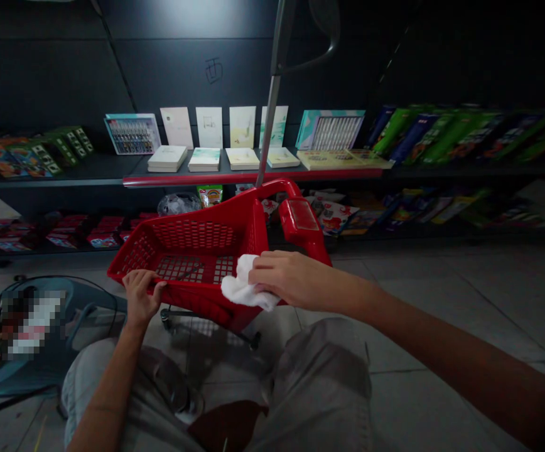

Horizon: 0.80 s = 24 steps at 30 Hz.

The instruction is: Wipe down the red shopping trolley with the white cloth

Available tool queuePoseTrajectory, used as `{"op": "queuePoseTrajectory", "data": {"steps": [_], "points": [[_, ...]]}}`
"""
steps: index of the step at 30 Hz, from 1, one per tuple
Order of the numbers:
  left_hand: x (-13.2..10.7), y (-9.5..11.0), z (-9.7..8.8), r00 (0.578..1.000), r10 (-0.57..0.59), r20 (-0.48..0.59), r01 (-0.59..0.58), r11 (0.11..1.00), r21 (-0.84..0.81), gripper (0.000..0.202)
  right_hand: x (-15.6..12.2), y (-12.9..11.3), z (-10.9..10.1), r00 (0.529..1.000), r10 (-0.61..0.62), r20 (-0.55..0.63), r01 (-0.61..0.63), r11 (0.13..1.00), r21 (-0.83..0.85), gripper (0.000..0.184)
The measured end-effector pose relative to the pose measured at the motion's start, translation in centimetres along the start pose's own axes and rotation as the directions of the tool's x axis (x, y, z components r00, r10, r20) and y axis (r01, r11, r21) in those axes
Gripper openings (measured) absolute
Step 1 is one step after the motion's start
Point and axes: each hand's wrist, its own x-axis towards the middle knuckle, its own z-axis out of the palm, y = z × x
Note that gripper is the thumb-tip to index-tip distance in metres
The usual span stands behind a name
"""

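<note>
A red plastic shopping cart (192, 233) stands in front of me, its basket walls and bottom full of square holes. My left hand (141, 295) grips the near rim at the cart's left corner, fingers hooked over the edge. Bunched under the fingers of my right hand (284, 276) is a white cloth (244, 290), which lies against the near rim towards the handle end. Part of the cloth is hidden by that hand. The cart's red handle (301, 220) rises just beyond my right hand.
Behind the cart runs a dark shelf (126, 169) with books (204, 159), boxed sets and green packs. Snack bags (336, 216) fill the lower shelf. A metal pole (269, 125) rises behind the cart. On my left stands a blue-grey basket (88, 307); my knees are close to the cart.
</note>
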Motion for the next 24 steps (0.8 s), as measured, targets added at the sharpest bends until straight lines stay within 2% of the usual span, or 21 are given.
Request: {"op": "queuePoseTrajectory", "data": {"steps": [4,8,10,14,18,21,24], "points": [[0.2,-1.1,-0.2,1.0,-0.009,0.028,0.009,1.0,-0.018,0.045,-3.3,-0.2,-0.5,0.992,-0.1,-0.073,0.087,0.983,-0.161,0.025],[0.3,-1.8,-0.4,1.0,-0.016,0.025,0.017,0.999,-0.05,0.044,-7.6,1.5,-1.4,0.97,-0.097,-0.223,0.039,0.967,-0.252,0.024],[0.5,-1.8,-0.2,1.0,-0.009,-0.016,0.007,0.997,-0.072,0.04,-8.5,1.6,-1.3,0.954,-0.089,-0.286,0.003,0.957,-0.289,0.024],[1.0,-1.5,0.3,0.993,-0.07,-0.09,0.062,0.994,-0.086,0.038,-6.5,-0.8,0.8,0.926,-0.062,-0.372,-0.043,0.963,-0.268,0.018],[1.7,-2.0,0.6,0.988,-0.114,-0.1,0.106,0.991,-0.075,0.042,-3.6,-3.3,3.2,0.881,-0.13,-0.456,0.026,0.973,-0.228,0.018],[2.1,-2.7,0.6,0.99,-0.083,-0.116,0.073,0.994,-0.086,0.04,-3.6,-3.3,3.3,0.858,-0.213,-0.467,0.119,0.968,-0.223,0.018],[2.4,-3.3,0.7,0.992,-0.059,-0.114,0.047,0.994,-0.103,0.038,-5.5,-1.6,2.5,0.851,-0.208,-0.482,0.15,0.976,-0.157,0.021]]}}
